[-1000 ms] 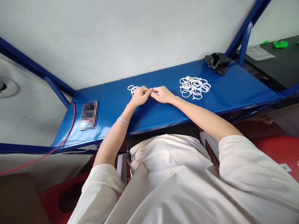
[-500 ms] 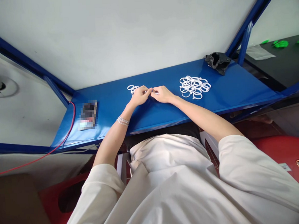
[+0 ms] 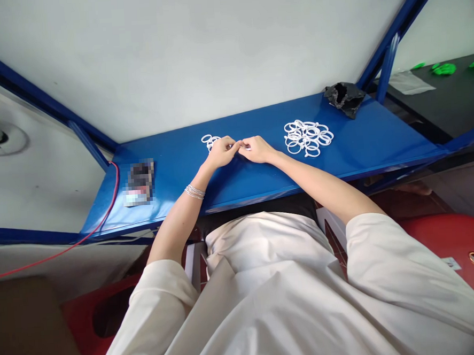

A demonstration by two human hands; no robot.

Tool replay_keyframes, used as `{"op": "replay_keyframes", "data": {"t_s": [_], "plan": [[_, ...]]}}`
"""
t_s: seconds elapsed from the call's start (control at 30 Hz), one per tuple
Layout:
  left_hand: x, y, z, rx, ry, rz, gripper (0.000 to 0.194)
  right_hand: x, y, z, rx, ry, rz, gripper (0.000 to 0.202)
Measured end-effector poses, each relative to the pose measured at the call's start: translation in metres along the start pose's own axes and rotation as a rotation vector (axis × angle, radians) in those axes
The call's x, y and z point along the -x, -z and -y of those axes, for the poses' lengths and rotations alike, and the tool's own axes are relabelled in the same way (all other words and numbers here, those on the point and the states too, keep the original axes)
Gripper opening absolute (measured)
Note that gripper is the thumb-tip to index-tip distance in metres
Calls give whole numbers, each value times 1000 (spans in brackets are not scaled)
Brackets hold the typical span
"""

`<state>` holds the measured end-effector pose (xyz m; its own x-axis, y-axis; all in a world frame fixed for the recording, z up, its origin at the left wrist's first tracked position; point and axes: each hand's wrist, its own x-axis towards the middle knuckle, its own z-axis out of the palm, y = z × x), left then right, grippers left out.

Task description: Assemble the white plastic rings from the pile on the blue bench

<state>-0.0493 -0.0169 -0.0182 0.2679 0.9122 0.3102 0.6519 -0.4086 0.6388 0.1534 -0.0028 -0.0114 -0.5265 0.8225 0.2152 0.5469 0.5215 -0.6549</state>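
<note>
Over the blue table (image 3: 261, 181), my left hand (image 3: 220, 153) and my right hand (image 3: 257, 149) meet with their fingertips nearly touching. Both are closed in a pinch around a small white piece that looks like a white ring (image 3: 247, 148); my fingers hide most of it. Just beyond my left hand lie several loose white rings (image 3: 207, 139), partly covered by that hand. To the right of my right hand spreads a pile of white rings (image 3: 307, 137), each with a small knob on it.
A crumpled black plastic bag (image 3: 345, 98) sits at the table's back right corner. On the left lies a blurred-out flat object (image 3: 139, 183), near a red cable (image 3: 115, 193). Blue frame posts (image 3: 386, 69) rise at the sides. A red stool (image 3: 453, 239) stands at right.
Both hands stay in the same place, with at most a tiny shift of the fingers. The rings and the bag have not moved.
</note>
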Motion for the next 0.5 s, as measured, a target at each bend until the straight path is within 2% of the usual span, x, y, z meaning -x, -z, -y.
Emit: {"op": "replay_keyframes", "data": {"t_s": [0.5], "plan": [[1,2,-2,-16,2,22,51,-1,-1,-2,-19,21,1,33]]}}
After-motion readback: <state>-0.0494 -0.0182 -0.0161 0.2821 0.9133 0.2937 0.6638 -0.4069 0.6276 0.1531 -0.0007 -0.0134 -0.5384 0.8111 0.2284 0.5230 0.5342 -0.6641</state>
